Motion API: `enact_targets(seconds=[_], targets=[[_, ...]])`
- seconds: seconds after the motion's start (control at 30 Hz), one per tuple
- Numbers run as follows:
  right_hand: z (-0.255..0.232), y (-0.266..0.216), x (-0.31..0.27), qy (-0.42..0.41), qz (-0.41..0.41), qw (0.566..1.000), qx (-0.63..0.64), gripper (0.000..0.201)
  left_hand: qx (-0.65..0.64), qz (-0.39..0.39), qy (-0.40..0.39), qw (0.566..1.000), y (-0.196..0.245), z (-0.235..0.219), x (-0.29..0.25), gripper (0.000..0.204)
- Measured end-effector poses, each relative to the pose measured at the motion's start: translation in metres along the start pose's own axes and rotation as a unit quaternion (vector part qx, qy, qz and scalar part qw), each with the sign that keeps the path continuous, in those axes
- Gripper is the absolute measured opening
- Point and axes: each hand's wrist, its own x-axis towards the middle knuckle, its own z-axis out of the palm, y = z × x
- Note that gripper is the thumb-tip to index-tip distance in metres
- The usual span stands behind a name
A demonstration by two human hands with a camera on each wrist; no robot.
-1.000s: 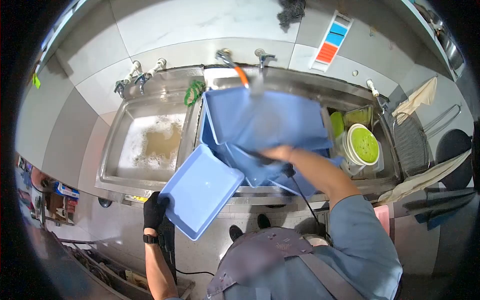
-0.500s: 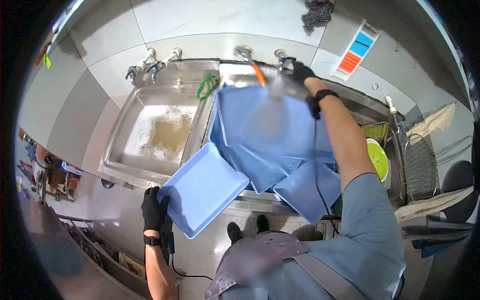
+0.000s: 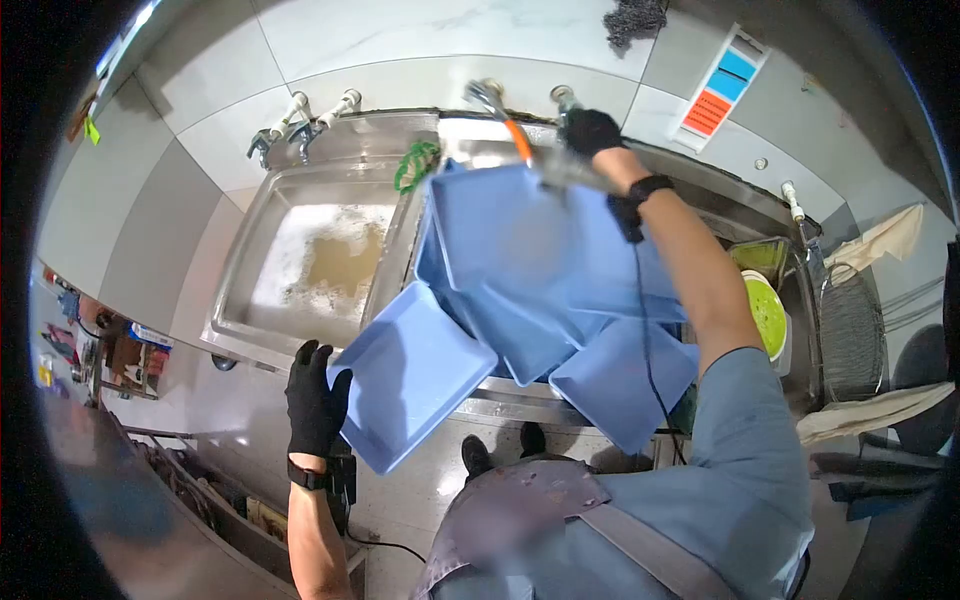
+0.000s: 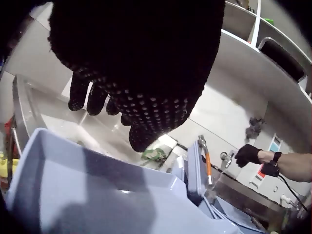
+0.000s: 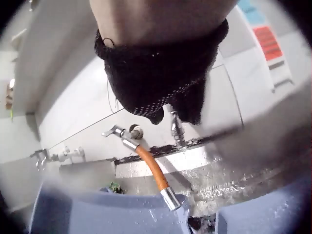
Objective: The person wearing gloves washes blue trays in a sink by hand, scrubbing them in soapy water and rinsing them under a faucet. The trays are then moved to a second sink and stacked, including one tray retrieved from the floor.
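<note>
My gloved left hand (image 3: 318, 400) is beside the near-left edge of a light blue tray (image 3: 415, 375), its fingers extended and holding nothing. In the left wrist view the fingers are above the tray's rim. My gloved right hand (image 3: 592, 132) grips a wall tap (image 5: 176, 129) behind the sink, the handle mostly hidden by the glove. Beside it, a faucet with an orange hose (image 5: 153, 168) points down over a stack of blue trays (image 3: 490, 230). Another blue tray (image 3: 625, 385) leans at the stack's front right.
Left is a steel sink basin (image 3: 232, 290) with foamy, murky water. A green net scrubber (image 3: 415, 167) lies on the divider. A tub with a green top (image 3: 765, 315) stands in the right basin, beside a wire strainer (image 3: 850, 330). A cable hangs from my right wrist.
My right hand has gone from the tray pile up to the wall tap. My left hand has let go of the light blue tray, which leans in nearly the same place.
</note>
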Motion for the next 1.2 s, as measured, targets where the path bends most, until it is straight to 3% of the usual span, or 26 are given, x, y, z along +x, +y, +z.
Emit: enact_targets(seconds=[0.03,0.1,0.17,0.2,0.23,0.27,0.3,0.33,0.37,0.43,0.5,0.63,0.7,0.73,0.77,0.83,0.87,0.93,0.97,1.0,1.07,1.13,1.2], targets=[[-0.001,-0.007,-0.006,-0.017,-0.022,1.0,-0.014,0.033,-0.015,0.013,-0.003,1.0,0.009,-0.001,0.008,0.041],[-0.002,-0.03,-0.031,0.066,-0.136,0.979,0.137,0.037,-0.031,0.028,-0.01,0.999,0.028,0.004,0.019,0.042],[0.063,-0.021,0.005,0.073,-0.183,0.971,0.137,0.043,-0.027,0.106,-0.013,0.994,0.049,0.011,0.034,0.042],[0.045,-0.031,-0.009,-0.132,-0.104,0.979,0.117,0.043,-0.04,0.121,-0.031,0.991,0.065,0.011,0.042,0.042],[0.032,-0.036,-0.045,-0.084,-0.215,0.958,0.168,0.045,-0.067,0.13,-0.058,0.987,0.085,0.008,0.05,0.041],[0.05,-0.03,-0.05,-0.171,-0.215,0.95,0.151,0.046,-0.076,0.155,-0.071,0.982,0.096,0.014,0.057,0.04],[0.079,-0.01,-0.064,-0.189,-0.283,0.931,0.135,0.048,-0.085,0.178,-0.081,0.977,0.107,0.02,0.063,0.04],[0.093,0.006,-0.102,-0.159,-0.274,0.943,0.106,0.053,-0.081,0.202,-0.092,0.972,0.122,0.026,0.069,0.04],[0.067,0.007,-0.127,-0.342,-0.164,0.925,0.018,0.063,-0.094,0.207,-0.131,0.965,0.142,0.025,0.076,0.04],[0.078,0.045,-0.17,-0.348,-0.147,0.925,-0.053,0.094,-0.085,0.256,-0.15,0.951,0.166,0.046,0.09,0.042],[0.068,0.072,-0.197,-0.422,-0.079,0.899,-0.09,0.11,-0.078,0.329,-0.159,0.927,0.182,0.089,0.111,0.044],[0.079,0.107,-0.223,-0.376,-0.015,0.927,-0.013,0.102,-0.113,0.359,-0.172,0.91,0.217,0.206,0.152,0.045],[0.13,0.135,-0.222,-0.373,-0.071,0.925,0.023,0.093,-0.078,0.382,-0.2,0.899,0.266,0.195,0.155,0.044],[0.131,0.135,-0.227,-0.353,-0.07,0.933,0.009,0.085,-0.046,0.399,-0.22,0.889,0.283,0.192,0.159,0.042],[0.135,0.139,-0.231,-0.354,-0.068,0.933,0.012,0.085,-0.045,0.4,-0.223,0.888,0.277,0.224,0.166,0.042],[0.14,0.15,-0.237,-0.306,-0.156,0.937,0.065,0.08,0.07,0.492,-0.17,0.851,0.244,0.339,0.179,0.039],[0.139,0.151,-0.237,-0.307,-0.152,0.937,0.068,0.08,0.097,0.475,-0.222,0.846,0.237,0.368,0.181,0.037],[0.136,0.151,-0.234,-0.327,-0.142,0.932,0.06,0.081,0.034,0.482,-0.226,0.846,0.206,0.436,0.186,0.037],[0.134,0.151,-0.233,-0.338,-0.138,0.929,0.057,0.081,-0.03,0.484,-0.228,0.845,0.205,0.437,0.187,0.037],[0.132,0.152,-0.232,-0.349,-0.135,0.926,0.056,0.081,-0.023,0.416,-0.295,0.86,0.204,0.437,0.186,0.037],[0.126,0.151,-0.229,-0.371,-0.132,0.918,0.049,0.082,-0.002,0.446,-0.296,0.844,0.2,0.434,0.185,0.04],[0.125,0.15,-0.227,-0.388,-0.133,0.912,0.035,0.083,0.02,0.474,-0.29,0.831,0.21,0.41,0.192,0.044],[0.128,0.149,-0.225,-0.399,-0.137,0.906,0.03,0.083,0.115,0.443,-0.376,0.806,0.245,0.361,0.191,0.054]])
